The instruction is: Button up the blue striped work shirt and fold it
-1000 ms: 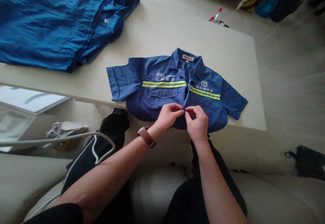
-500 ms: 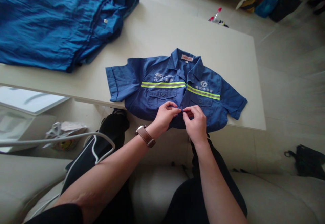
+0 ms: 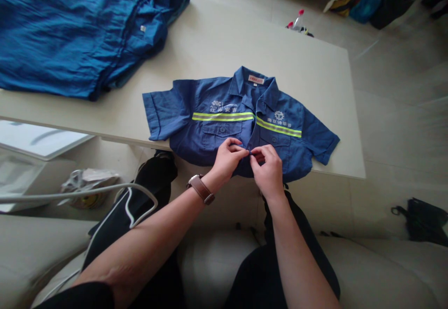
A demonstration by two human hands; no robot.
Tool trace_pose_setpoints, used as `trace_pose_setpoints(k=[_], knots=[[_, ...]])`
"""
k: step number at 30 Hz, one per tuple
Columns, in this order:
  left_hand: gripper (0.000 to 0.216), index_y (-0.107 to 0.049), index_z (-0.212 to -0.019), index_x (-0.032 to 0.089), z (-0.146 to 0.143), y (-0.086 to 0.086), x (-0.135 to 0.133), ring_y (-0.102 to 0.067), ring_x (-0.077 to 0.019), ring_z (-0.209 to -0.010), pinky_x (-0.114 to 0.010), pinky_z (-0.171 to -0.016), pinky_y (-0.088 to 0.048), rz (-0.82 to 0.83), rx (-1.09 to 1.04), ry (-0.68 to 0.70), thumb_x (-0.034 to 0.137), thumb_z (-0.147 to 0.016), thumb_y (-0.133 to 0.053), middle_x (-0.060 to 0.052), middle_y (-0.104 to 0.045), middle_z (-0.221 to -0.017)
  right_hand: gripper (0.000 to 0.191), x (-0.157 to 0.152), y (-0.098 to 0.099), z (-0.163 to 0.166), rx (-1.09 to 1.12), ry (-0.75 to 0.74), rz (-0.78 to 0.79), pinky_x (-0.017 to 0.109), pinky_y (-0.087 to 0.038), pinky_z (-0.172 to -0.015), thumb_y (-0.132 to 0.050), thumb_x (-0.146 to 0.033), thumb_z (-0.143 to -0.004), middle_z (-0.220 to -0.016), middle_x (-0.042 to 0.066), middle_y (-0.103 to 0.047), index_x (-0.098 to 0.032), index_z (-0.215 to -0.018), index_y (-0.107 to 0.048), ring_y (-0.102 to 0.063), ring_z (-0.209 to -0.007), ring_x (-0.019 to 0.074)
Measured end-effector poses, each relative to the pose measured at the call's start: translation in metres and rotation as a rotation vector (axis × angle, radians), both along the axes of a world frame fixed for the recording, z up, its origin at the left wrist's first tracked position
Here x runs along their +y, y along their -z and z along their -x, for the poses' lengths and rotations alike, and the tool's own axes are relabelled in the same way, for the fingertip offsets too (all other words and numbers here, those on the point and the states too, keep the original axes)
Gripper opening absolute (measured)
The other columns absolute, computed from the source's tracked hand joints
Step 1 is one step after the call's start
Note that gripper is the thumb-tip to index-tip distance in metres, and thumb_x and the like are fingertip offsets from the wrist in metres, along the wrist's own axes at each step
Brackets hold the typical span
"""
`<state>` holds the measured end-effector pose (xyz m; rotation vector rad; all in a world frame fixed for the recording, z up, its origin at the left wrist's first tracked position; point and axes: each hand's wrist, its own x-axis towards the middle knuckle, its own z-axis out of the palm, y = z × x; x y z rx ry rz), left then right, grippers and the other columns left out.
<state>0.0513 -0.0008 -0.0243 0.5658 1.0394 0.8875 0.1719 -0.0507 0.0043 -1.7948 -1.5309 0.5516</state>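
Note:
A small blue work shirt point(image 3: 210, 131) with yellow reflective stripes lies face up on the white table point(image 3: 217, 47), its hem hanging over the near edge. My left hand point(image 3: 228, 157), with a brown watch on the wrist, pinches the left edge of the shirt's front opening below the chest pocket. My right hand point(image 3: 266, 169) pinches the right edge at the same spot, fingertips meeting my left hand's. Both hands are closed on the fabric.
A larger blue garment point(image 3: 77, 29) is spread over the table's far left. Bottles point(image 3: 297, 22) stand on the floor beyond the table, bags point(image 3: 371, 1) at the far right, a black bag point(image 3: 423, 222) at the right. My legs and a light sofa are below.
Both hands have shifted slightly up the shirt's front opening, still pinching it together. The view has drifted a little.

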Motion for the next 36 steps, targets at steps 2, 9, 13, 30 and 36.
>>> trace_pose_setpoints(k=[2, 9, 13, 30, 36], knots=[[0.043, -0.054, -0.091, 0.018, 0.0006, -0.0006, 0.0005, -0.057, -0.009, -0.061, -0.022, -0.065, -0.041, -0.005, -0.017, 0.017, 0.017, -0.057, -0.081, 0.005, -0.066, -0.065, 0.013, 0.0, 0.0003, -0.0002, 0.003, 0.0, 0.002, 0.03, -0.052, -0.07, -0.056, -0.011, -0.086, -0.09, 0.003, -0.061, -0.02, -0.086, -0.064, -0.062, -0.075, 0.0167], [0.043, -0.055, -0.089, 0.019, -0.0003, 0.0002, 0.0008, -0.056, -0.009, -0.059, -0.022, -0.062, -0.039, -0.009, 0.017, -0.011, 0.017, -0.057, -0.082, 0.006, -0.063, -0.062, 0.014, 0.0001, 0.0003, -0.0005, 0.012, -0.004, 0.006, 0.03, -0.053, -0.07, -0.056, -0.011, -0.086, -0.09, 0.003, -0.061, -0.021, -0.087, -0.065, -0.062, -0.075, 0.0171], [0.044, -0.054, -0.09, 0.019, -0.0017, 0.0005, 0.0, -0.054, -0.0089, -0.058, -0.022, -0.062, -0.038, -0.004, 0.018, -0.043, 0.016, -0.056, -0.081, 0.007, -0.062, -0.06, 0.013, 0.0002, 0.0, 0.0002, 0.017, -0.001, 0.011, 0.031, -0.053, -0.07, -0.056, -0.012, -0.087, -0.09, 0.003, -0.061, -0.021, -0.087, -0.065, -0.062, -0.076, 0.0175], [0.041, -0.054, -0.091, 0.019, -0.0015, 0.0008, 0.0021, -0.057, -0.009, -0.058, -0.021, -0.062, -0.041, -0.061, 0.042, -0.043, 0.015, -0.059, -0.079, 0.007, -0.063, -0.061, 0.012, -0.0005, -0.0025, 0.0017, -0.001, -0.008, -0.007, 0.03, -0.054, -0.069, -0.058, -0.015, -0.089, -0.091, 0.003, -0.063, -0.022, -0.089, -0.068, -0.062, -0.074, 0.0163], [0.053, -0.049, -0.103, 0.021, -0.0018, -0.0014, 0.0013, -0.057, -0.0084, -0.06, -0.021, -0.065, -0.042, -0.064, 0.018, -0.089, 0.014, -0.061, -0.08, 0.01, -0.063, -0.063, 0.012, -0.0008, -0.0048, 0.0014, -0.021, 0.015, -0.025, 0.033, -0.055, -0.072, -0.059, -0.02, -0.091, -0.089, 0.004, -0.066, -0.023, -0.086, -0.069, -0.064, -0.078, 0.0191]])
